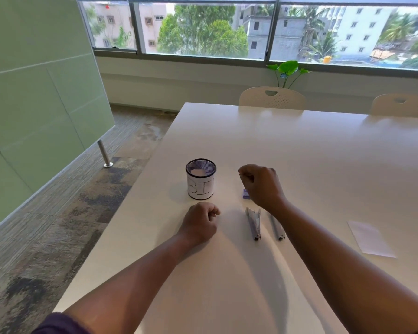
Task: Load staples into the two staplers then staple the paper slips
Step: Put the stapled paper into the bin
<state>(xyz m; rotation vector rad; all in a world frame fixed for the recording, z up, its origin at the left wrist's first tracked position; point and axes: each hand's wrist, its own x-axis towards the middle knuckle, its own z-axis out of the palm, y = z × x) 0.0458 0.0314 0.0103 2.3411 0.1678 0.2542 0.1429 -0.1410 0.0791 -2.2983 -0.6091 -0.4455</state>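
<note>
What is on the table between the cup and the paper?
In the head view, two staplers lie between the mesh cup and paper slip.

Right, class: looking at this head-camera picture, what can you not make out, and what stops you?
- Purple box: mostly hidden behind the right hand.
- Right stapler: far end covered by the right wrist.
- Right hand's fingers: curled away, any contents unseen.
- Mesh cup: pale contents too small to identify; its label lettering runs round out of sight.
</note>
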